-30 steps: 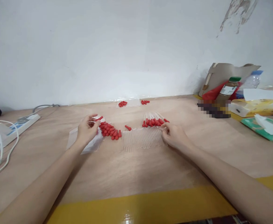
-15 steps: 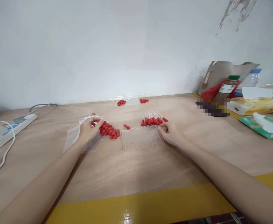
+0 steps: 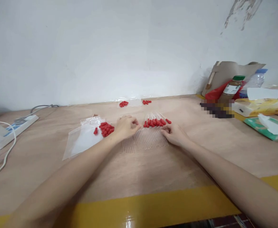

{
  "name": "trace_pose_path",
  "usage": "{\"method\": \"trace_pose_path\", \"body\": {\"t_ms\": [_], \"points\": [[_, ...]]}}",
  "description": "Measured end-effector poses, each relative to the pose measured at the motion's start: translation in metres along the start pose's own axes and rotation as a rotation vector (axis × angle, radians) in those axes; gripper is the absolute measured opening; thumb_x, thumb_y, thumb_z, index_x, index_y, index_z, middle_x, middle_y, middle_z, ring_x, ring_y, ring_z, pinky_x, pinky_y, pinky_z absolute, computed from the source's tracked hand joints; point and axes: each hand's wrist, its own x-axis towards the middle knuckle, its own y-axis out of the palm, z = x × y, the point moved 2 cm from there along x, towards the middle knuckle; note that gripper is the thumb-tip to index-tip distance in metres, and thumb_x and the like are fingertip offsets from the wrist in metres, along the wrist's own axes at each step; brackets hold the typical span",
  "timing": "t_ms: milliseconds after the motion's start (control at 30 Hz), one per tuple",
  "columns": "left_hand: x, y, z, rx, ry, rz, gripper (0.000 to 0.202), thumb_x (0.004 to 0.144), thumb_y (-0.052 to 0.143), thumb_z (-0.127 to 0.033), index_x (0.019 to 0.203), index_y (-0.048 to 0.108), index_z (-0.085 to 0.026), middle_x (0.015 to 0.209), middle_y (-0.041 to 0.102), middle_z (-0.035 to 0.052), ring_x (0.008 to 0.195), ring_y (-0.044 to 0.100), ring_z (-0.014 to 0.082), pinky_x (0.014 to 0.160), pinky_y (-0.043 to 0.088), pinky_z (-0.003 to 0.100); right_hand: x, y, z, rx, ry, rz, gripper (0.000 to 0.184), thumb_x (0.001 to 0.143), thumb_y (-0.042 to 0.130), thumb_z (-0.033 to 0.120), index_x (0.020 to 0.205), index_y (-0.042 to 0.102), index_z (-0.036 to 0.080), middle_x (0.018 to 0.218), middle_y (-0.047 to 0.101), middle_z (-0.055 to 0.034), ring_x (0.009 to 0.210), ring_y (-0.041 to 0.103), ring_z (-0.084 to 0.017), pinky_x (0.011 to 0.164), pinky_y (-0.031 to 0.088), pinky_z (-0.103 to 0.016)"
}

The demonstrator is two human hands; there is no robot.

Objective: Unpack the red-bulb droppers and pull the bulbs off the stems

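My right hand (image 3: 173, 134) has its thumb and fingertips closed at the right end of a row of thin clear dropper tubes (image 3: 150, 139), pinching what looks like one tube. My left hand (image 3: 126, 126) hovers over the left part of that row, fingers curled toward the thumb; whatever is between them I cannot make out. Just behind the tubes is a line of red rubber bulbs (image 3: 154, 123) with pale stems pointing away. Left of my left hand, a heap of loose red bulbs (image 3: 106, 129) lies partly on clear zip bags (image 3: 81, 139), one single bulb (image 3: 95, 130) apart.
Near the wall, a clear bag (image 3: 134, 102) lies between two small groups of red bulbs (image 3: 123, 104). At far left are a power strip (image 3: 26, 125) and white cables (image 3: 12, 148). On the right stand a bottle (image 3: 234, 87), tissue packs (image 3: 260, 107) and a grey bag (image 3: 224, 71).
My left hand has moved right, from the heap of red bulbs to above the clear tubes, uncovering the bags and a single bulb. My right hand has stayed in place.
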Motion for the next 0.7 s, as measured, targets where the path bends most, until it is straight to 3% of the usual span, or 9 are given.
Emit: {"method": "trace_pose_path", "body": {"t_ms": [100,200,400,567,633,700], "points": [[0.026,0.018,-0.017,-0.054,-0.079,0.095,0.032,0.074,0.053,-0.052,0.077,0.061,-0.020,0.084,0.064,0.0033,0.086,0.056,0.0221,0.080,0.038,0.036,0.002,-0.003,-0.003,0.030,0.008,-0.019,0.024,0.075,0.051,0.032,0.082,0.067,0.016,0.065,0.062,-0.0038,0.061,0.056,-0.016,0.057,0.039,-0.027],[0.043,0.032,-0.020,-0.114,-0.150,0.179,0.036,0.072,0.053,-0.056,0.072,0.059,-0.020,0.077,0.065,0.0014,0.077,0.057,0.0199,0.074,0.039,0.032,0.005,-0.005,-0.008,0.093,0.038,-0.025,0.025,0.075,0.052,0.033,0.084,0.068,0.015,0.070,0.065,-0.0043,0.063,0.058,-0.016,0.059,0.040,-0.027],[0.050,0.041,-0.020,-0.127,-0.209,0.224,0.036,0.077,0.048,-0.049,0.059,0.057,-0.019,0.058,0.060,-0.0005,0.061,0.055,0.0168,0.068,0.038,0.031,0.010,-0.003,-0.015,0.118,0.053,-0.009,0.025,0.074,0.053,0.035,0.082,0.068,0.016,0.072,0.066,-0.0053,0.065,0.059,-0.016,0.061,0.041,-0.027],[0.023,0.019,-0.017,-0.107,-0.248,0.121,0.034,0.083,0.040,-0.041,0.064,0.056,-0.018,0.066,0.061,0.0012,0.068,0.056,0.0186,0.071,0.037,0.033,0.009,-0.005,-0.015,0.153,0.063,-0.103,0.024,0.073,0.054,0.035,0.078,0.066,0.015,0.067,0.064,-0.0039,0.062,0.057,-0.015,0.058,0.040,-0.025],[0.000,0.008,-0.008,-0.088,-0.210,0.068,0.026,0.082,0.043,-0.038,0.070,0.056,-0.018,0.075,0.063,0.0020,0.076,0.056,0.0197,0.075,0.035,0.035,0.008,-0.006,-0.014,0.186,0.067,-0.163,0.025,0.073,0.053,0.036,0.079,0.065,0.015,0.066,0.064,-0.0031,0.058,0.056,-0.013,0.054,0.039,-0.023],[-0.025,-0.002,0.002,-0.039,-0.072,-0.030,0.021,0.082,0.045,-0.036,0.077,0.055,-0.018,0.082,0.064,0.0028,0.082,0.055,0.0206,0.078,0.033,0.037,0.008,-0.005,-0.014,0.217,0.061,-0.205,0.026,0.073,0.052,0.037,0.080,0.064,0.015,0.068,0.064,-0.0034,0.057,0.054,-0.012,0.052,0.038,-0.022]]}}
